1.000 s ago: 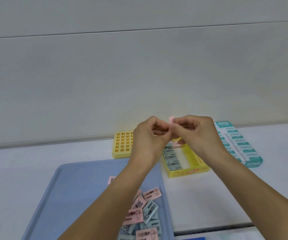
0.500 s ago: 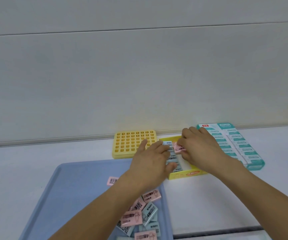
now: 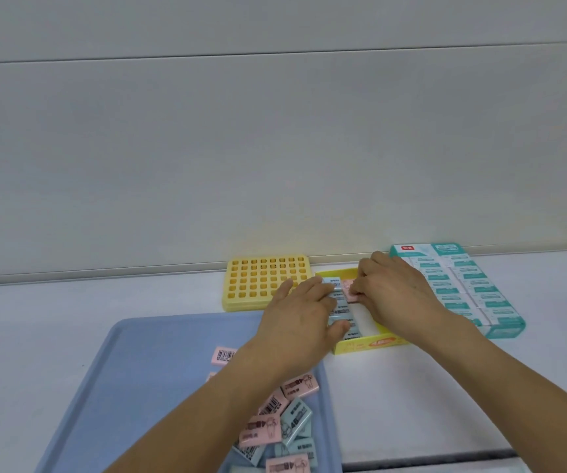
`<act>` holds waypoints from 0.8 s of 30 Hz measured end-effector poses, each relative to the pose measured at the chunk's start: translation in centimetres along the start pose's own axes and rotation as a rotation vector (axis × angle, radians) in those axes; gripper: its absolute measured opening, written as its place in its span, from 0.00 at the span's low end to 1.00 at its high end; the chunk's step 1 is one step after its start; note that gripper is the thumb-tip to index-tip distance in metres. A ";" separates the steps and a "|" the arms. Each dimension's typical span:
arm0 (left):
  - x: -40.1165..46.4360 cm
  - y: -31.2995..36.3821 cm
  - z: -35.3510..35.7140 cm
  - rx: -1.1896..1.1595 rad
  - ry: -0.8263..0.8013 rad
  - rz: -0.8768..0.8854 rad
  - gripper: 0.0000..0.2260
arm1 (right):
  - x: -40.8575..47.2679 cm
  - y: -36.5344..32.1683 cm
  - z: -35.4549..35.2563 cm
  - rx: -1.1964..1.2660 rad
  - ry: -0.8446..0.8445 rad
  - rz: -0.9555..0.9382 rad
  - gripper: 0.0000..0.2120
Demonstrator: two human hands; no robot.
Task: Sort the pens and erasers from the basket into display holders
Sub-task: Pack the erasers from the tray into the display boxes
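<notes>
Both hands have dropped from mid-air, where they held the pink eraser [image 3: 351,291] between them a second ago, down into the yellow display box [image 3: 370,345]. Now the right hand [image 3: 399,295] pinches that eraser at its fingertips over the box's far end, while the left hand [image 3: 304,314] lies flat with straight fingers on the row of blue erasers [image 3: 341,302] inside. Beyond the left hand sits a yellow grid holder [image 3: 261,285]; outside the right hand a teal eraser box [image 3: 463,288]. Beneath the left forearm, the blue tray [image 3: 145,370] on the counter [image 3: 446,387] holds loose erasers [image 3: 282,418].
</notes>
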State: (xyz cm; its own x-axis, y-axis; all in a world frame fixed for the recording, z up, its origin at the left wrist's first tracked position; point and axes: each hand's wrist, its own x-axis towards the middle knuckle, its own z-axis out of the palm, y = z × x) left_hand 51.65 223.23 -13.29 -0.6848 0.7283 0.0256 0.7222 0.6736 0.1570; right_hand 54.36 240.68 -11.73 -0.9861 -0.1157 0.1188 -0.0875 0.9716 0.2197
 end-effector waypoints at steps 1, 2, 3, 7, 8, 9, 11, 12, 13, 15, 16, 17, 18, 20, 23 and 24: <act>0.0 0.0 0.0 -0.008 -0.003 0.002 0.24 | 0.0 0.0 0.1 0.004 -0.007 -0.004 0.12; 0.0 0.0 0.0 -0.016 -0.007 0.007 0.24 | 0.1 0.0 0.1 0.013 -0.008 -0.007 0.12; 0.0 0.0 -0.1 -0.022 -0.013 0.016 0.24 | 0.1 0.1 0.1 0.030 -0.006 -0.006 0.12; -0.4 -1.0 -2.3 -0.318 0.072 0.008 0.18 | 0.0 0.2 -0.3 0.121 -0.010 0.027 0.13; -0.9 -1.7 -3.1 -0.422 0.133 -0.033 0.16 | -0.2 0.1 -0.5 0.147 -0.002 0.038 0.13; -1.6 -2.6 -3.8 -0.481 0.190 -0.068 0.14 | -0.5 0.0 -0.7 0.188 0.028 0.047 0.12; -3.8 -4.7 -4.8 -0.501 0.207 -0.113 0.10 | -1.4 -0.7 -1.5 0.372 0.126 0.025 0.08; -5.0 -5.7 -5.0 -0.504 0.165 -0.130 0.09 | -1.9 -1.3 -2.0 0.523 0.146 -0.016 0.05; -6.3 -6.6 -5.2 -0.508 0.108 -0.150 0.08 | -2.3 -1.8 -2.5 0.651 0.113 -0.074 0.03; -8.4 -8.2 -5.1 -0.498 0.000 -0.197 0.08 | -3.1 -3.3 -3.5 0.739 -0.070 -0.213 0.04; -9.2 -8.8 -4.9 -0.481 -0.042 -0.219 0.09 | -3.2 -4.1 -3.6 0.694 -0.155 -0.269 0.08; -9.7 -9.2 -4.9 -0.461 -0.077 -0.238 0.11 | -3.3 -4.8 -3.6 0.611 -0.200 -0.320 0.11; -10.0 -9.5 -4.8 -0.434 -0.106 -0.250 0.12 | -3.2 -5.4 -3.5 0.518 -0.210 -0.365 0.14; -10.1 -9.7 -4.7 -0.373 -0.156 -0.246 0.14 | -2.9 -6.3 -3.4 0.385 -0.213 -0.413 0.16; -9.7 -9.6 -4.7 -0.316 -0.191 -0.237 0.09 | -2.4 -6.8 -3.3 0.304 -0.190 -0.437 0.12; -9.7 -9.6 -4.7 -0.314 -0.196 -0.246 0.07 | -2.2 -6.9 -3.3 0.294 -0.173 -0.435 0.11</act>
State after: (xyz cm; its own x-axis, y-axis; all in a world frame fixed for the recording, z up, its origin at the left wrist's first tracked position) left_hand 50.90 209.15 -10.43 -0.7795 0.5816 -0.2327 0.4548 0.7809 0.4281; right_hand 57.65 233.59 -10.28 -0.8566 -0.5082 -0.0889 -0.5037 0.8611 -0.0691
